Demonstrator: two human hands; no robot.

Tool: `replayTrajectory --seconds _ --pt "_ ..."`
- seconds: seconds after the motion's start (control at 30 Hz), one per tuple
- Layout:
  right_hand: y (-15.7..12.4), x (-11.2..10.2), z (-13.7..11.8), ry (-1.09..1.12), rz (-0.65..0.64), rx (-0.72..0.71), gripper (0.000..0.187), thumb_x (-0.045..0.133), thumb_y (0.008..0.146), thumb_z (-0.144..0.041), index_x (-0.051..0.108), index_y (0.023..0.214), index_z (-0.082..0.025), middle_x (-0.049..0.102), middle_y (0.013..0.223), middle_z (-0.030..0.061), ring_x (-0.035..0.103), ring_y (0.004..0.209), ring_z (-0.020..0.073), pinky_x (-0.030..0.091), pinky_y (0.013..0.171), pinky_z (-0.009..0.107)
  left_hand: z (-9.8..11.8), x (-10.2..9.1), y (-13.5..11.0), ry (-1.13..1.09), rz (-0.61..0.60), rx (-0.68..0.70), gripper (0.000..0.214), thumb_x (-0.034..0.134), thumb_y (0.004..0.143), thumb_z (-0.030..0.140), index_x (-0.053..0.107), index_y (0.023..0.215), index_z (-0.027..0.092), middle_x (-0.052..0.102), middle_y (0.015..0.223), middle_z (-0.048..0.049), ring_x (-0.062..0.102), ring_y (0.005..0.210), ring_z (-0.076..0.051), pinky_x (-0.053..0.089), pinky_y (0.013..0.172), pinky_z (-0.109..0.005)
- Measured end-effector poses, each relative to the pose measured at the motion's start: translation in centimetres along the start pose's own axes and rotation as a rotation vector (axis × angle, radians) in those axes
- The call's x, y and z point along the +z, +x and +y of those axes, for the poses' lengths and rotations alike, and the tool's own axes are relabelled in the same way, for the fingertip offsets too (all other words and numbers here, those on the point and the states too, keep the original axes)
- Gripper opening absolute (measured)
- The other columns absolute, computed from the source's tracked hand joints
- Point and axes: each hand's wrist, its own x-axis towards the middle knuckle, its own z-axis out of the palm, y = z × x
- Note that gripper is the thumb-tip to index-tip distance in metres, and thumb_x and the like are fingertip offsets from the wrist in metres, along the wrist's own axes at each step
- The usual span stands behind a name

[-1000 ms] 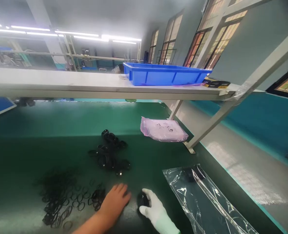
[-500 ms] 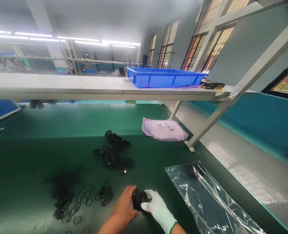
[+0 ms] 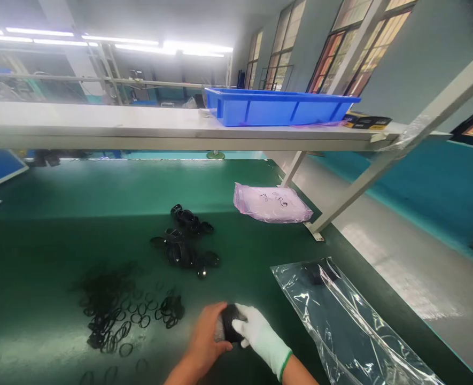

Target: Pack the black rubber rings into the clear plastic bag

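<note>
Near the bottom centre, my bare left hand [image 3: 204,339] and my white-gloved right hand [image 3: 260,334] close from either side on a black ridged roll [image 3: 231,323], which looks like a stack of thin rings. A greyish end shows beside my left fingers; the rest is partly covered by my hands. To the left lie many loose thin black rings [image 3: 126,350], with a small clump of rings [image 3: 171,310] closer to my left hand. Beyond my hands is a pile of glossy black round parts [image 3: 182,251]. At right, a clear plastic bag [image 3: 348,331] contains a dark piece [image 3: 320,271].
A pink plastic packet [image 3: 274,204] lies on the green tabletop [image 3: 60,235]. Above the back runs a white shelf [image 3: 119,120] carrying a blue tray [image 3: 280,109] and a dark box [image 3: 366,121]. A slanted metal post [image 3: 352,195] meets the table at right.
The black roll has turned between my hands, so more of its ridged side and greyish end shows. My view has shifted slightly; the things on the table look unmoved.
</note>
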Motion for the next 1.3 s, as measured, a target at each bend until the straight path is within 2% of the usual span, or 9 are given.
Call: replayTrajectory --seconds 0.2,0.27,0.4,0.63,0.73,0.8,0.97,1.1,1.3 --pt "0.3 1.2 0.2 -0.075 0.134 0.017 0.062 0.061 0.065 -0.022 0.052 0.127 -0.017 0.062 0.112 0.0138 0.065 0.088 0.024 0.052 0.065 0.029 0.4 -2.7 1.4 0.354 0.049 0.026 0.058 0.068 0.07 0.022 0.052 0.126 0.025 0.059 0.125 -0.001 0.055 0.112 -0.018 0.044 0.097 -0.027" --pt "0.3 1.3 0.1 -0.088 0.159 0.022 0.062 0.06 0.065 -0.02 0.052 0.127 -0.016 0.063 0.111 0.0142 0.065 0.089 0.0244 0.052 0.067 0.03 0.4 -4.9 3.1 0.464 0.147 -0.021 0.04 0.05 0.084 0.019 0.053 0.123 0.02 0.059 0.12 -0.007 0.055 0.109 -0.021 0.044 0.093 -0.034" --pt "0.2 1.3 -0.1 -0.122 0.186 0.031 0.062 0.06 0.066 -0.019 0.052 0.127 -0.015 0.064 0.111 0.0133 0.064 0.09 0.0241 0.051 0.07 0.031 1.0 -8.1 6.3 0.627 0.205 -0.019 0.035 0.034 0.084 0.005 0.062 0.105 0.011 0.058 0.112 -0.0162 0.047 0.114 -0.03 0.035 0.096 -0.046" --pt "-0.3 0.9 -1.2 -0.158 0.174 0.026 0.053 0.063 0.066 -0.019 0.058 0.118 -0.015 0.065 0.108 0.0118 0.063 0.091 0.0215 0.048 0.074 0.027 4.4 -4.9 5.0 0.715 0.044 -0.104 0.018 0.051 0.082 0.024 0.066 0.088 0.015 0.067 0.086 -0.0114 0.062 0.086 -0.026 0.044 0.077 -0.038" --pt "-0.4 0.8 -1.5 -0.157 0.157 0.017 0.045 0.061 0.067 -0.017 0.062 0.111 -0.016 0.066 0.106 0.0104 0.063 0.089 0.0202 0.047 0.073 0.026 4.2 -5.4 4.0 0.714 -0.005 -0.18 0.023 0.05 0.084 0.032 0.065 0.092 0.016 0.068 0.084 -0.0108 0.065 0.08 -0.026 0.047 0.068 -0.035" --pt "-0.5 0.8 -1.7 -0.151 0.149 0.014 0.044 0.06 0.067 -0.016 0.062 0.111 -0.016 0.066 0.106 0.01 0.063 0.086 0.0191 0.047 0.071 0.025 3.7 -6.4 3.6 0.713 -0.042 -0.144 0.026 0.055 0.081 0.029 0.06 0.105 0.021 0.067 0.098 -0.0085 0.064 0.09 -0.026 0.049 0.072 -0.036" --pt "-0.8 0.9 -1.9 -0.143 0.145 0.023 0.043 0.059 0.069 -0.017 0.061 0.112 -0.014 0.065 0.108 0.0109 0.062 0.083 0.018 0.046 0.068 0.025 3.0 -6.2 3.3 0.713 -0.199 0.044 0.092 0.076 0.05 0.006 0.041 0.133 0.026 0.042 0.14 -0.0092 0.043 0.123 -0.032 0.04 0.098 -0.042" --pt "-1.0 0.8 -2.1 -0.146 0.147 0.03 0.045 0.059 0.069 -0.017 0.06 0.114 -0.014 0.064 0.11 0.0115 0.062 0.082 0.018 0.046 0.066 0.024 2.4 -4.8 2.9 0.677 -0.233 0.039 0.072 0.058 0.06 -0.006 0.047 0.129 0.013 0.051 0.129 -0.0143 0.05 0.116 -0.028 0.039 0.099 -0.038" --pt "-1.1 0.8 -2.1 -0.148 0.148 0.024 0.047 0.059 0.068 -0.017 0.059 0.115 -0.013 0.064 0.112 0.0131 0.062 0.084 0.0189 0.046 0.066 0.025 2.1 -3.3 1.6 0.569 -0.228 -0.106 0.093 0.078 0.046 0.005 0.042 0.132 0.007 0.044 0.134 -0.0191 0.047 0.117 -0.035 0.04 0.1 -0.041"
